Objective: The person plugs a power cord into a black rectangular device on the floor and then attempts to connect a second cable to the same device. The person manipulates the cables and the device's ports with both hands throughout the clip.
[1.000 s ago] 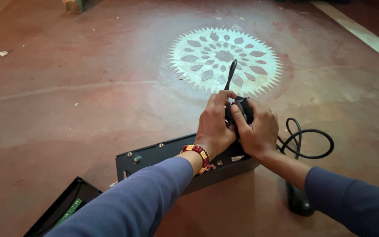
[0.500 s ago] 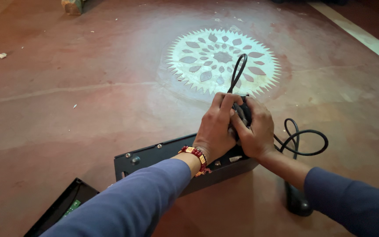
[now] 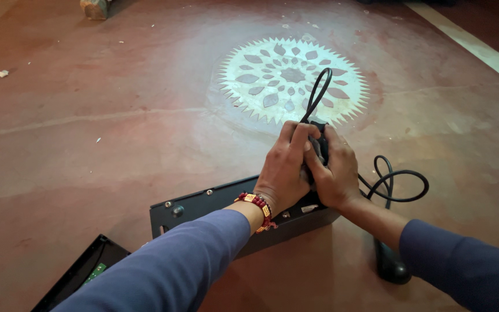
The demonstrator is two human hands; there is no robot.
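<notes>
Both hands, left hand [image 3: 284,167] and right hand [image 3: 333,170], clenched on black cable [image 3: 319,95] bundle above metal chassis [image 3: 215,202], centre frame; loop could spring loose if grip slackens.

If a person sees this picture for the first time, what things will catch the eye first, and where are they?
First the two hands at the centre: the left hand and the right hand clasp a dark part at the far end of a black metal box on the floor. A black cable loops up behind them, with more coils to the right. Beyond lies a pale star-shaped floor pattern on the red floor.
</notes>
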